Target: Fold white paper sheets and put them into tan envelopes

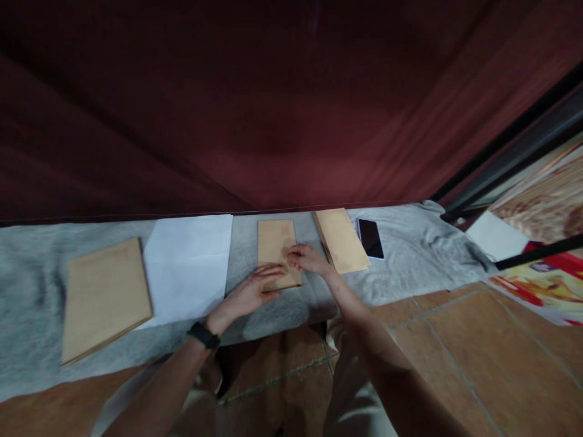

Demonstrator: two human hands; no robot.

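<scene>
A brown paper envelope (276,240) lies on the grey cloth in front of me, with faint reddish print near its top. Across its lower left part rests my left hand (255,288), open, the fingers stretched out over the paper; a dark band circles that wrist. My right hand (307,258) is on the envelope's right side, its fingers curled together. Whatever those fingers may hold is hidden. Just right of that hand is a stack of brown envelopes (342,240).
A larger stack of brown envelopes (107,294) sits at the left, partly over white paper sheets (189,267). At the right lies a phone (371,238). The grey cloth (410,243) meets a dark red curtain-like surface (282,121) behind; tiled floor (478,346) shows in front.
</scene>
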